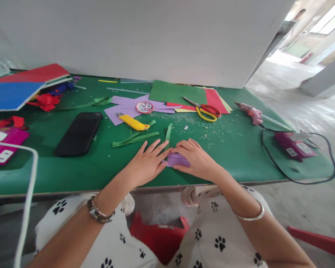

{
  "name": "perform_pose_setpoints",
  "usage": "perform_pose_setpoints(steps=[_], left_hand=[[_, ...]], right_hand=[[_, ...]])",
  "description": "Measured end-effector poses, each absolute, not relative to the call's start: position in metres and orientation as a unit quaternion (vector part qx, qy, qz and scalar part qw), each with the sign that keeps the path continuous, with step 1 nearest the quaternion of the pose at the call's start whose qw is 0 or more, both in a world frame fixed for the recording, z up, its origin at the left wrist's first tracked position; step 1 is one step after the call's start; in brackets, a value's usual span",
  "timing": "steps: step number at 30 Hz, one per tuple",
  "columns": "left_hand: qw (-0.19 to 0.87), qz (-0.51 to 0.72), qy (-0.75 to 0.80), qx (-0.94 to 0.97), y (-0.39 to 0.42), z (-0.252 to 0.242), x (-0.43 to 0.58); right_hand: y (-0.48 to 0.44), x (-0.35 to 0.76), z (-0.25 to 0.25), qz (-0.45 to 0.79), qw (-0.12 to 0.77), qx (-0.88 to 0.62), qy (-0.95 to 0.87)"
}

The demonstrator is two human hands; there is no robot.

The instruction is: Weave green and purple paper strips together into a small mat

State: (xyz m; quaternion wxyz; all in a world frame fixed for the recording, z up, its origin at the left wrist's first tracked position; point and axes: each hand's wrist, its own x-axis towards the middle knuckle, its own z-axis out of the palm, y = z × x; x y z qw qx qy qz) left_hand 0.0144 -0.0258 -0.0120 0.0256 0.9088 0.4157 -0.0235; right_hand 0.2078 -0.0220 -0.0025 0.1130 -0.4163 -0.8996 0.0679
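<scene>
A small purple paper piece with a crease line lies flat near the table's front edge, between my two hands. My left hand rests with its fingers spread, the thumb side touching the left end of the paper. My right hand is curled over the right end, fingers along the top edge and thumb at the lower edge, gripping it. Part of the paper is hidden under that hand. Just beyond my fingertips stands a green paper strip. More folded green strips lie to the left.
A yellow utility knife, scissors, purple sheets and a green sheet lie farther back. On the left is a black phone. A glue gun and corded power strip are at right.
</scene>
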Motion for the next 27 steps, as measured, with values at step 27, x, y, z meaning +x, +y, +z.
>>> perform_pose_setpoints(steps=[27], left_hand=[[0.005,0.047,0.489,0.871,-0.035,-0.019,0.028]], right_hand=[[-0.008,0.210,0.004,0.096,0.158,-0.430,-0.884]])
